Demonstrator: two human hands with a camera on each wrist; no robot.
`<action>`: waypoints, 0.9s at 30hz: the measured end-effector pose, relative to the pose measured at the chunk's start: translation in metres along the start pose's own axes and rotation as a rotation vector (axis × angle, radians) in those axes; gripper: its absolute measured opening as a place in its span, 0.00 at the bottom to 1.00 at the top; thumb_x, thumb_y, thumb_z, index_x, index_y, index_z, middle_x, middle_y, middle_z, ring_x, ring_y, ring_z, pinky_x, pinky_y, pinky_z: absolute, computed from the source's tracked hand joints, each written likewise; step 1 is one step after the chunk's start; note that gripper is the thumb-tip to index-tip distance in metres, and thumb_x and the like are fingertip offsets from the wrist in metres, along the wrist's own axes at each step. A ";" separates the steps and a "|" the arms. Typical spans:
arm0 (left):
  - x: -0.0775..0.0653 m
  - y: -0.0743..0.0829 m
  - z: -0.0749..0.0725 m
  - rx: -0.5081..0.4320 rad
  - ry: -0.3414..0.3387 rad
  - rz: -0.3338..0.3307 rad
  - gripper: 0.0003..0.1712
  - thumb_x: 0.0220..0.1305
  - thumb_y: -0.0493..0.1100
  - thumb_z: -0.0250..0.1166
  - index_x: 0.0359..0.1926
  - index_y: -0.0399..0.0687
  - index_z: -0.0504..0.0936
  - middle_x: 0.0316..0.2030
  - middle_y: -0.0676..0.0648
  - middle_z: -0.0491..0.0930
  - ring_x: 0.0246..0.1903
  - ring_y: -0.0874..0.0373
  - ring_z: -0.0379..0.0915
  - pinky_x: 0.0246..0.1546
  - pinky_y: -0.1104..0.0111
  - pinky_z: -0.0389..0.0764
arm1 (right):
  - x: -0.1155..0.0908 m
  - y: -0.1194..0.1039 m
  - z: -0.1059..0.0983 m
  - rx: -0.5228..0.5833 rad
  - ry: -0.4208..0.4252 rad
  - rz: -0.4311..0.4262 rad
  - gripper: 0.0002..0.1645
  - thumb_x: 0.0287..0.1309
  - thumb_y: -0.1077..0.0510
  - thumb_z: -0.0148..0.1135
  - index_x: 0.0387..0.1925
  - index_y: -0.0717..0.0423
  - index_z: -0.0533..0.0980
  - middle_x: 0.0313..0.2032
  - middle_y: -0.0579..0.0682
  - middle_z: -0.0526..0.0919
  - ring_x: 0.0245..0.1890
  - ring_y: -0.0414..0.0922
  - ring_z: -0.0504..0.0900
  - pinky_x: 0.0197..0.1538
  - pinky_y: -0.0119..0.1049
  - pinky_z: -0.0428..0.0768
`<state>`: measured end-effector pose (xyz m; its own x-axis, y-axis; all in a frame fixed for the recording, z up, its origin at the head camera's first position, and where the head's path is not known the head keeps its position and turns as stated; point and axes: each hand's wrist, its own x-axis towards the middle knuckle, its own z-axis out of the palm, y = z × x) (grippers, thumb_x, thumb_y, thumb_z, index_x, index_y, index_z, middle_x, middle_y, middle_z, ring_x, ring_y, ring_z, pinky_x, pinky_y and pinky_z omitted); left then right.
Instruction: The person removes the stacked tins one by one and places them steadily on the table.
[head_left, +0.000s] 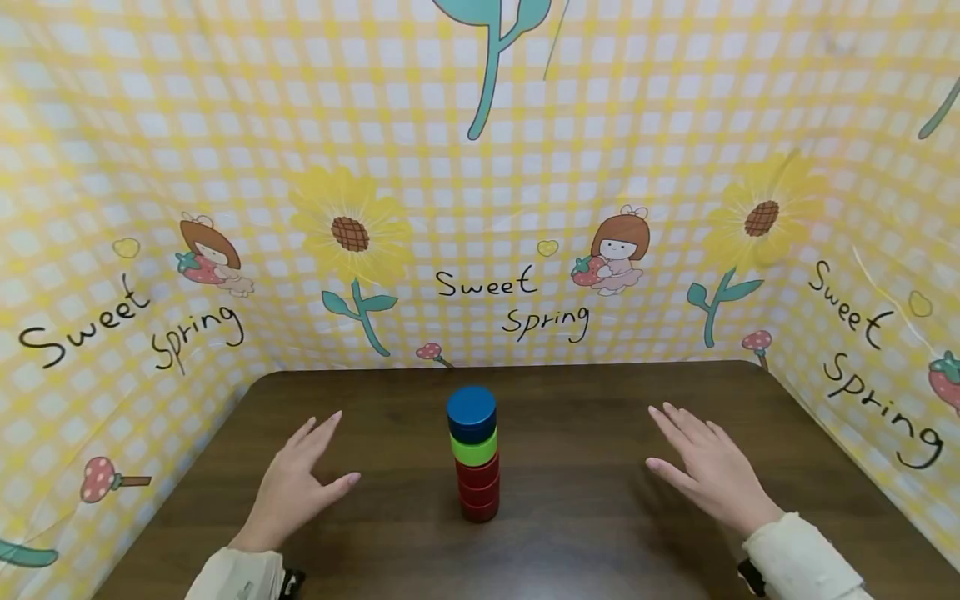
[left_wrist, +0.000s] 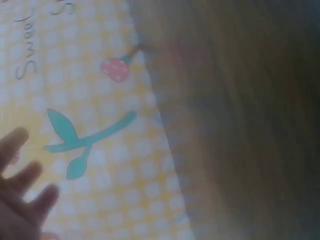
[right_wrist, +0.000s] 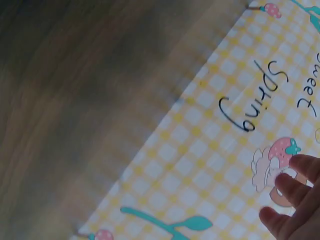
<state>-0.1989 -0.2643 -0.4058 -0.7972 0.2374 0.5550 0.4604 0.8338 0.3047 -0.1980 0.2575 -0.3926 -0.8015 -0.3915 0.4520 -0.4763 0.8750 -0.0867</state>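
A stack of round, disc-like pieces stands upright on the table, with a dark blue piece (head_left: 472, 414) on top, a bright green piece (head_left: 475, 450) below it and several red pieces (head_left: 478, 490) at the bottom. To the left of the stack my left hand (head_left: 296, 482) is held apart from it, fingers extended and thumb spread. My right hand (head_left: 708, 467) is on the other side, likewise stretched out and touching nothing. Each wrist view catches only some fingers, the left hand (left_wrist: 22, 185) and the right hand (right_wrist: 295, 200); the stack appears in neither.
The dark wooden table (head_left: 577, 417) has a rounded far edge. Behind it and along both sides hangs a yellow-and-white checked cloth (head_left: 480, 200) printed with sunflowers, cartoon figures and the words "Sweet Spring".
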 end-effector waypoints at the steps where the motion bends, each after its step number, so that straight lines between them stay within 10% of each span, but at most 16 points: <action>1: 0.001 0.003 0.000 -0.074 -0.013 -0.041 0.47 0.50 0.48 0.74 0.68 0.39 0.64 0.61 0.33 0.70 0.60 0.31 0.60 0.47 0.33 0.65 | 0.001 -0.002 0.001 0.038 0.003 -0.005 0.39 0.63 0.42 0.58 0.67 0.61 0.64 0.62 0.65 0.69 0.59 0.62 0.70 0.56 0.61 0.66; 8: 0.014 0.021 0.009 -0.428 -0.001 -0.177 0.46 0.53 0.34 0.71 0.71 0.36 0.58 0.59 0.33 0.71 0.62 0.33 0.58 0.54 0.37 0.62 | 0.007 -0.018 -0.001 0.431 -0.078 0.158 0.38 0.65 0.49 0.59 0.69 0.61 0.60 0.58 0.62 0.74 0.55 0.60 0.75 0.49 0.57 0.74; 14: 0.031 0.040 0.031 -0.599 0.087 -0.115 0.44 0.50 0.29 0.68 0.68 0.31 0.61 0.52 0.34 0.78 0.50 0.58 0.74 0.48 0.69 0.72 | 0.021 -0.031 0.002 0.632 -0.056 0.215 0.31 0.62 0.56 0.62 0.63 0.63 0.67 0.47 0.56 0.78 0.45 0.51 0.80 0.39 0.39 0.78; 21: 0.044 0.056 0.042 -0.929 -0.077 -0.224 0.34 0.60 0.29 0.60 0.67 0.30 0.63 0.53 0.27 0.74 0.46 0.57 0.77 0.42 0.71 0.77 | 0.038 -0.048 0.009 0.903 -0.080 0.270 0.26 0.56 0.61 0.67 0.55 0.66 0.73 0.42 0.56 0.81 0.42 0.43 0.81 0.40 0.34 0.78; 27: 0.052 0.067 0.048 -1.034 -0.195 -0.212 0.34 0.61 0.34 0.62 0.66 0.28 0.62 0.56 0.26 0.71 0.49 0.55 0.76 0.45 0.70 0.77 | 0.059 -0.074 0.021 1.035 -0.067 0.264 0.29 0.53 0.64 0.69 0.56 0.67 0.72 0.42 0.58 0.80 0.43 0.52 0.81 0.41 0.34 0.79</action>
<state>-0.2281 -0.1718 -0.3938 -0.9063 0.2890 0.3083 0.3392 0.0627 0.9386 -0.2175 0.1642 -0.3779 -0.9274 -0.2673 0.2616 -0.3344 0.2793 -0.9001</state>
